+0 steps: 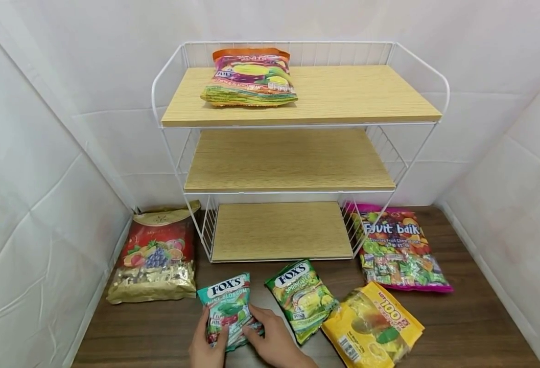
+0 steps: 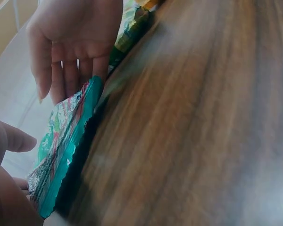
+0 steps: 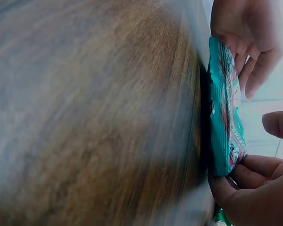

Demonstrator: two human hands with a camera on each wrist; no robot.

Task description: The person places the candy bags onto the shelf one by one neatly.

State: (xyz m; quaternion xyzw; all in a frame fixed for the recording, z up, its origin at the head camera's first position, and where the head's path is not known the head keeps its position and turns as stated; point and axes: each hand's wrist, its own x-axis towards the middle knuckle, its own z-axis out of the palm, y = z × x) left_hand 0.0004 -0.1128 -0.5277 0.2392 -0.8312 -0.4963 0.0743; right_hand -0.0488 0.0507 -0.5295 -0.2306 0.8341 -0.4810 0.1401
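A teal Fox's candy bag (image 1: 227, 312) is between my two hands near the front of the table, its printed face up. My left hand (image 1: 209, 342) holds its left side, the thumb over the front. On the opposite side, my right hand (image 1: 272, 335) grips the right edge. In the right wrist view the right fingers (image 3: 254, 172) tuck around the bag's edge (image 3: 220, 108), while the thumb stands off its face. The left wrist view shows the teal bag (image 2: 66, 150) edge-on, close over the wood. A green Fox's candy bag (image 1: 302, 300) lies just beyond my right hand.
A three-tier white wire rack with wooden shelves (image 1: 292, 158) stands behind. An orange and purple Fox's bag (image 1: 251, 79) sits on its top shelf. A red and gold candy bag (image 1: 159, 255) lies left; a yellow bag (image 1: 373, 327) and a pink-edged Fruit Baik bag (image 1: 400, 250) lie right.
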